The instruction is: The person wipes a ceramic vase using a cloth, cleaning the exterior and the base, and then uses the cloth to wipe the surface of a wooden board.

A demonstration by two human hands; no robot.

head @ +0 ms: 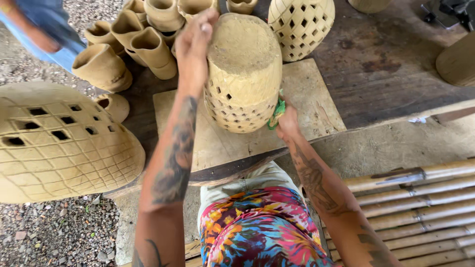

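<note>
Wooden board (316,106) bears one pierced clay pot (243,74); left hand (194,47) steadies it, right hand (287,123) grips green sponge (277,112).

Tan clay lantern (243,74) pierced with small square holes; green cloth (278,111) at four o'clock; floral shorts (260,227) (pink, blue, yellow) at six.

I am looking into an open-air pottery workshop: unfired clay cups (148,47) crowd the far left corner of a rough wooden workbench (391,64), pierced clay lanterns (301,24) stand along its far edge, with gravel ground (54,232) below.
</note>
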